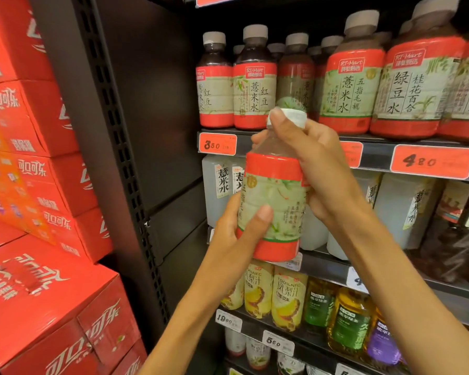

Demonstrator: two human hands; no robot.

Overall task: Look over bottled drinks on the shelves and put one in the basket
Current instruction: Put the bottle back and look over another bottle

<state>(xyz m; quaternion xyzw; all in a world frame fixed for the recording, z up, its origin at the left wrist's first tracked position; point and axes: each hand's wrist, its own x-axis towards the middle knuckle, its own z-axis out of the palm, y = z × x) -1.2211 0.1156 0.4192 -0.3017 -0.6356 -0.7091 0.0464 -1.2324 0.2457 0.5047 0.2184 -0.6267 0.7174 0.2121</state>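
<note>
My left hand (234, 226) grip wraps bottle (272, 204) low, my right hand (306, 169) pinches cap and shoulder; bottle held upright before shelf (377, 150), label toward me, for reading. Basket unseen.

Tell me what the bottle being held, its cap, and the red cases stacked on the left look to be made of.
Held bottle: likely clear plastic, since pale liquid shows through its shoulder; a glossy printed sleeve wraps the body.
Cap: white, matte, faintly ridged, probably plastic.
Red cases: look like printed cardboard, with flat faces and folded edges.
</note>
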